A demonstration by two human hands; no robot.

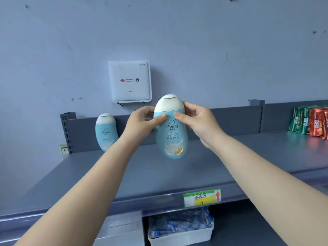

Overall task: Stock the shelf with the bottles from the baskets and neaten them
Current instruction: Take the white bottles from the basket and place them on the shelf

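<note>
The left forearm (99, 167) covers the lower right of the rear bottle (106, 130). The snack packets (309, 121) are cut by the right edge. Price label (202, 197) text is illegible.

A small shop, by the look of it; grey metal retail shelving (159, 174) with slotted uprights runs along a plain wall; a price label (202, 197) clips to its near edge; red and green snack packets (309, 122) stand far right; a basket (181, 235) of what may be blue sachets sits below.
</note>
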